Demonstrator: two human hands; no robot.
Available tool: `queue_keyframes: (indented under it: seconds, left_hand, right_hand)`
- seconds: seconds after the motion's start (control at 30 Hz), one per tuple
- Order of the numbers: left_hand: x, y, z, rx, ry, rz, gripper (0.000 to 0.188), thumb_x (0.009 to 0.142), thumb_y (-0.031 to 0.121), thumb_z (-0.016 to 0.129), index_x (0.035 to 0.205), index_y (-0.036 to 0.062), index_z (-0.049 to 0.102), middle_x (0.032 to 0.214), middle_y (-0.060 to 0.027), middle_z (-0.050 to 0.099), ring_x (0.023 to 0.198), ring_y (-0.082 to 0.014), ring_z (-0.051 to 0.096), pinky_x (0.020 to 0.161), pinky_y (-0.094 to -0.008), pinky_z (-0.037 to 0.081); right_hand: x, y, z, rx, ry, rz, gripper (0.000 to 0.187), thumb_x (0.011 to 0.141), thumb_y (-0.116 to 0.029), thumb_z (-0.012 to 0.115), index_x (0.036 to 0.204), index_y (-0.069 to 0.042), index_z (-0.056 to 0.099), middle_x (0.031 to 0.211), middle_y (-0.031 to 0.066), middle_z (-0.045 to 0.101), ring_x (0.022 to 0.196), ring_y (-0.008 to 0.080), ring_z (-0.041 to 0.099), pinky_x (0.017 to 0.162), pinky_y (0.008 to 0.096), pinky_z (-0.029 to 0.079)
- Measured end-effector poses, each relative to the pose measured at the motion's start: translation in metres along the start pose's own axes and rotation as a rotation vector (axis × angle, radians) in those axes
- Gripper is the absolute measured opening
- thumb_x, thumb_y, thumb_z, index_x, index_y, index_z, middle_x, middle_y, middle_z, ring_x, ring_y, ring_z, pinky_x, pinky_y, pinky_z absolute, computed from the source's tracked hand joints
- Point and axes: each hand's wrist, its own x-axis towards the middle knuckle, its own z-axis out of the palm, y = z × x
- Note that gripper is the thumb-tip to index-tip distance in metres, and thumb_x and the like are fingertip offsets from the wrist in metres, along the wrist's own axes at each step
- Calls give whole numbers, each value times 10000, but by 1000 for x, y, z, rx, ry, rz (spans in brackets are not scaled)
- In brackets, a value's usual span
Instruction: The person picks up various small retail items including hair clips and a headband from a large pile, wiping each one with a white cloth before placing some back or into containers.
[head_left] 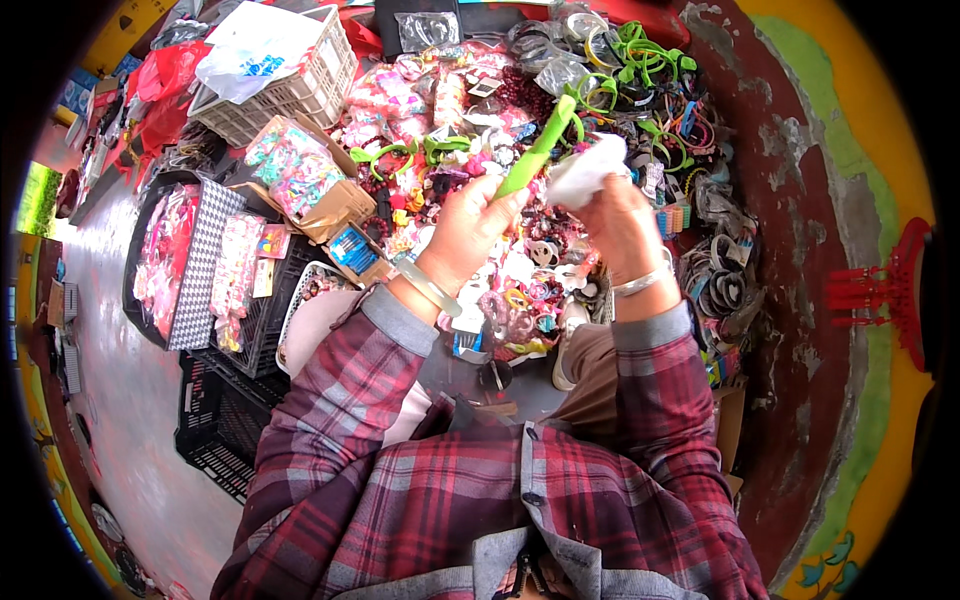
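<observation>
My left hand [470, 228] is closed around the lower end of a bright green fabric headband [540, 150], its long padded strip pointing up and to the right. To its right, my right hand [622, 228] grips a soft white wad [588, 172] between thumb and fingers; whether it is cloth or stuffing I cannot tell. The wad is close beside the green strip. Below both hands spreads a heap of hair ties and small hair accessories [520, 300]. More green headbands [640, 60] lie at the heap's far right, and another green piece [385, 155] lies beyond my left hand.
On the left stand a white plastic crate [320, 85], a cardboard box of bagged pieces [335, 205], a houndstooth-patterned bin [205, 265] and a black crate [215, 425]. Dark round bands [728, 290] lie right of the heap. A worn red-brown wall [800, 330] runs along the right.
</observation>
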Motion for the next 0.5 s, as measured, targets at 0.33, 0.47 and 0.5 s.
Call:
queue_keyframes:
  seconds: [0.33,0.47,0.5]
  left_hand:
    - [-4,0,19,32,-128,-13,176,896,177,530,977,29,580,693,67,469,623,-19,391,554,-184,337]
    - [-7,3,17,-29,-151,59,163,898,172,530,965,33,581,675,73,444,603,-18,362,546,-169,305]
    - [-8,7,17,-82,-161,43,145,901,170,524,921,36,576,665,66,448,600,-21,372,544,-176,313]
  right_hand:
    - [-7,8,46,136,164,77,208,840,-175,591,988,-33,554,876,29,595,755,125,575,650,247,463]
    - [-10,2,44,165,84,84,226,851,-213,585,1008,-56,542,923,26,590,808,138,580,698,272,473]
    - [-13,0,48,176,44,55,241,851,-225,586,1019,-58,538,939,28,588,827,140,579,713,275,473]
